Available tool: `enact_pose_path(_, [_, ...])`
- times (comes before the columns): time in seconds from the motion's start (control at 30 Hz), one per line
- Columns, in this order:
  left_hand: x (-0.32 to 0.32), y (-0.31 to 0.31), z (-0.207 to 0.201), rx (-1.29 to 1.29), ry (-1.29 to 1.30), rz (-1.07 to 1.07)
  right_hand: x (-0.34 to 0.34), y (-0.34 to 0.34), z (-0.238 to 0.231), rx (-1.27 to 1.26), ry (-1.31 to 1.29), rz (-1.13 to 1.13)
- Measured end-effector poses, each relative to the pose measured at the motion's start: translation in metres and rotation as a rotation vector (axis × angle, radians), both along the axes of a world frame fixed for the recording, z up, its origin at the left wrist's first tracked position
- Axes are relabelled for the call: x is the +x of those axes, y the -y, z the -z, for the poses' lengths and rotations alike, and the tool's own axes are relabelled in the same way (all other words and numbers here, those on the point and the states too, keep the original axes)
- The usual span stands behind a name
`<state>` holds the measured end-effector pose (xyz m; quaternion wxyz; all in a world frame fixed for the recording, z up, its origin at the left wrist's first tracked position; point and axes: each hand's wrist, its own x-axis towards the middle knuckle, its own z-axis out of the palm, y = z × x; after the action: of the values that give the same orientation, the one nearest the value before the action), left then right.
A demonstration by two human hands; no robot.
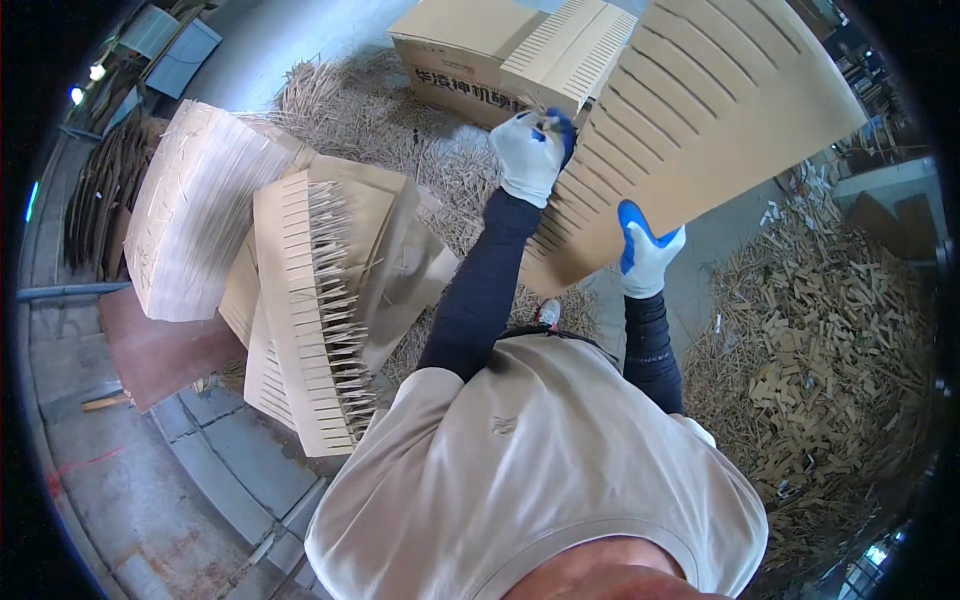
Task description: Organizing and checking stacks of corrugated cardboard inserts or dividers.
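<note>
A large brown cardboard sheet [690, 130] with rows of narrow slots is held up, tilted, at the upper right. My right hand [646, 258], in a white glove with blue fingers, grips its near edge with the thumb on top; the other fingers are partly hidden. At the sheet's left edge my left hand [528, 158], gloved alike, is closed, with its fingers curled. Small tan bits show at those fingers, but what they hold is unclear. Left of me lies a stack of slotted cardboard sheets [290, 330], with thin strips sticking out of its slots.
Another curved stack of cardboard [205, 210] stands farther left. A cardboard box [455, 65] with slotted cardboard [570, 50] on it is ahead. Thin cardboard strips [340, 110] litter the floor beyond the stacks. A big heap of cardboard scraps [820, 370] spreads on the right.
</note>
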<state>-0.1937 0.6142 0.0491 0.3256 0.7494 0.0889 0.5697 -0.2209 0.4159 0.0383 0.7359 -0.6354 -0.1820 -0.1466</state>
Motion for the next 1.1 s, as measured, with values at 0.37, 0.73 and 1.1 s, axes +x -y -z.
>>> enact_pose_path(0.37, [-0.002, 0.007, 0.005, -1.620, 0.275, 0.678, 0.037, 0.024, 0.055, 0.101, -0.091, -0.029])
enact_pose_path(0.73, [-0.040, 0.023, 0.011, -1.262, 0.086, 0.952, 0.056, 0.049, 0.031, 0.118, -0.059, -0.045])
enact_pose_path(1.1, [-0.028, 0.040, 0.053, -0.133, -0.323, 0.408, 0.058, 0.052, 0.013, 0.082, -0.172, -0.201])
